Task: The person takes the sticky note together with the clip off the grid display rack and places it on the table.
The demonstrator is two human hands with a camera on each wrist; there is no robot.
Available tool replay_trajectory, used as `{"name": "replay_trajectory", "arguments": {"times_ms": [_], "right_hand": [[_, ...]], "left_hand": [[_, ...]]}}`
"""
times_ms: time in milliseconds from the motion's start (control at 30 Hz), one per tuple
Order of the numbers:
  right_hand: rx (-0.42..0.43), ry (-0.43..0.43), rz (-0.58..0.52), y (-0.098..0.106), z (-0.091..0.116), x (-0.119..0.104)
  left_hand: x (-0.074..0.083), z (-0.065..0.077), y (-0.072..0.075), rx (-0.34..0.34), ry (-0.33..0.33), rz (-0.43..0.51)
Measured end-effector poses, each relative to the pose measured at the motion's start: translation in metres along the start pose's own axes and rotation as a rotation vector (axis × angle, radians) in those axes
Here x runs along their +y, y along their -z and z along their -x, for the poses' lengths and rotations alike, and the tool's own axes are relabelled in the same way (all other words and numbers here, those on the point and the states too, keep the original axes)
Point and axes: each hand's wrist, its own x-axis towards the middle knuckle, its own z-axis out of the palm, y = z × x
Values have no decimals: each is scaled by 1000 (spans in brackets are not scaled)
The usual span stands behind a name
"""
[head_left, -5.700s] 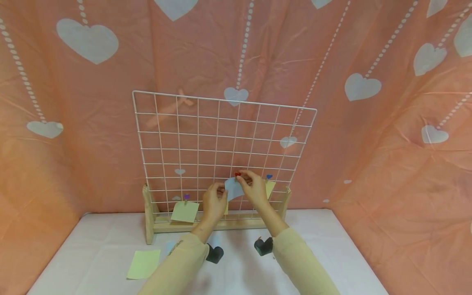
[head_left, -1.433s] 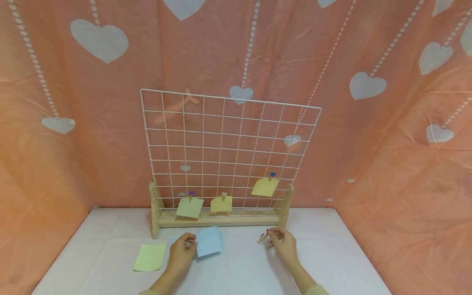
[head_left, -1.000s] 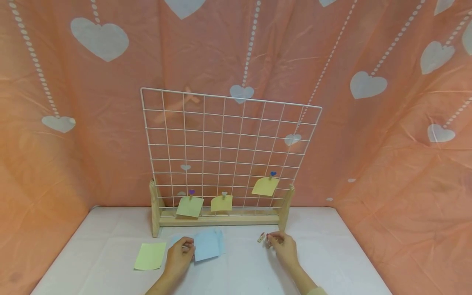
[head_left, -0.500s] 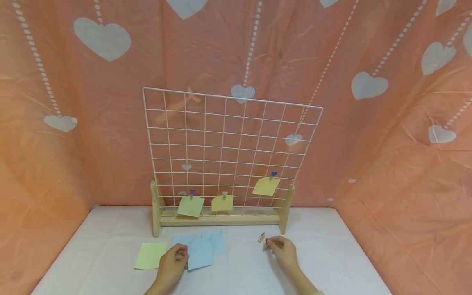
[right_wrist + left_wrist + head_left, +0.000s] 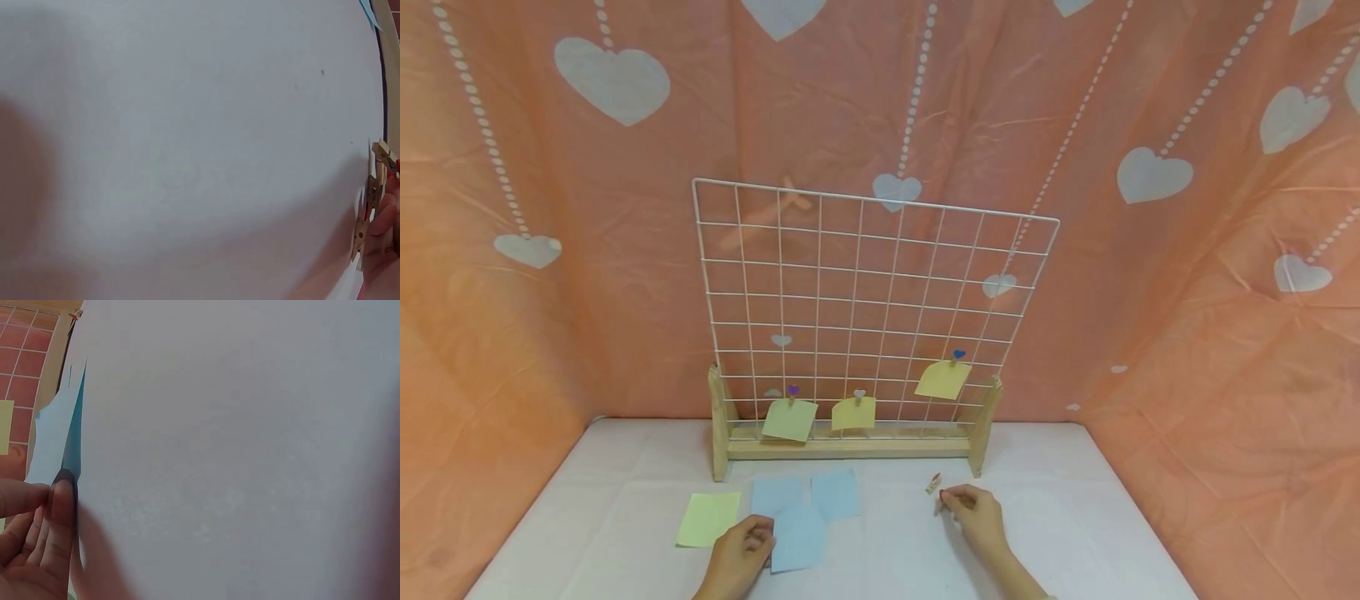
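Near the front of the table my left hand pinches the left edge of a pale blue sticky note. The left wrist view shows thumb and fingers on this blue note, which stands nearly edge-on. Two more blue notes lie just behind it. Further right, my right hand pinches a small wooden clothespin with a red top, low over the table. Another small clothespin lies just beyond these fingertips. Several wooden clothespins show at the right edge of the right wrist view.
A white wire grid stands in a wooden base at the back of the table. Heart-topped clips hold a green note and two yellow notes on it. A loose yellow-green note lies left of the blue ones.
Both hands have come down from the grid to the table. The left hand has drawn the blue note left and toward me, off the other two. The right hand has moved slightly nearer me with its clothespin.
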Motion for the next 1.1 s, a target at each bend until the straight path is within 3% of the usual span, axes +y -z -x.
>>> {"name": "replay_trajectory", "arguments": {"times_ms": [567, 933, 1100], "right_hand": [[-8, -5, 3, -3, 3, 2], [-17, 20, 57, -2, 0, 4], [-16, 43, 82, -3, -1, 7]], "left_hand": [[-1, 7, 1, -99, -2, 45], [-3, 9, 2, -176, -41, -12], [2, 10, 1, -170, -39, -35]]}}
